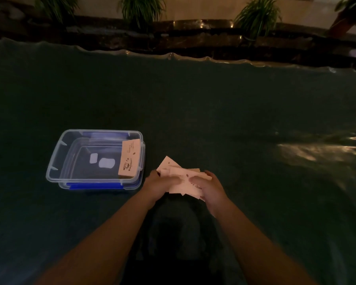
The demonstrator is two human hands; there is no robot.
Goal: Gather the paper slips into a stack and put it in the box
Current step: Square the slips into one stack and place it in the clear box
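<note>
Slips (180, 177) between both hands.

Clear box (56, 161), blue clip (95, 186)

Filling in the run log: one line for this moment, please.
left hand: on paper slips | right hand: on same slips, uneven | box: open, left of hands | one slip already inside
</note>
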